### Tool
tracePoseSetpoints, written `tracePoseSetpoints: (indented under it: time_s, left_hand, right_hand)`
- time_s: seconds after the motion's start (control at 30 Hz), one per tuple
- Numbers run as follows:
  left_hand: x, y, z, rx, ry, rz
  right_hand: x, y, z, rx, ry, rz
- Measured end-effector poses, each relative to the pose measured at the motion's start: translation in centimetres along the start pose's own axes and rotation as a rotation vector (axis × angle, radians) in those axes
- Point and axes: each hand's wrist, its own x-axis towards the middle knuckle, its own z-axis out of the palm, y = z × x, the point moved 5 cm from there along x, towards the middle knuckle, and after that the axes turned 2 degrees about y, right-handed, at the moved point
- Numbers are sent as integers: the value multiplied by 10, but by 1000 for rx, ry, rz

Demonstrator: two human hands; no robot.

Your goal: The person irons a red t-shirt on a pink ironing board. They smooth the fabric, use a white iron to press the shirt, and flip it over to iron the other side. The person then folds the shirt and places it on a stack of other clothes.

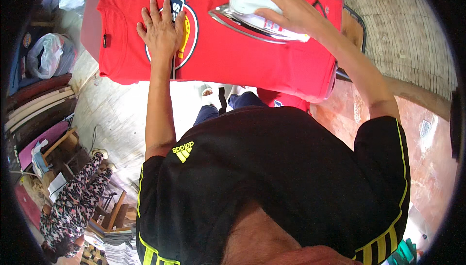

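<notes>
A red T-shirt lies spread over an ironing board, its neckline toward the left end. On its front is a round printed emblem in white, dark blue and yellow. My left hand rests flat on the shirt, fingers spread, partly covering the emblem. My right hand grips the handle of a white clothes iron. The iron's metal soleplate points left over the right half of the shirt; whether it touches the cloth I cannot tell.
Behind the board's right end is a woven mat. At the left, a plastic bag sits above stacked boards. Another person in patterned clothes is at lower left, near folded stacks. More red cloth hangs below the board.
</notes>
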Motion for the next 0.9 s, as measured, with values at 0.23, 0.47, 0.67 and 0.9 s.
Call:
tracePoseSetpoints:
  time_s: [0.23, 0.47, 0.67, 0.9]
  left_hand:
    - [-6, -3, 0, 5, 23, 27]
    - [-5, 7, -3, 3, 17, 59]
    - [-3, 10, -9, 26, -12, 17]
    - [3, 11, -6, 58, -54, -6]
  right_hand:
    - [-6, -11, -5, -6, -38, 11]
    - [-50, -9, 7, 33, -13, 152]
    - [-92, -52, 19, 7, 83, 157]
    - [-37, 31, -21, -179, 212, 301]
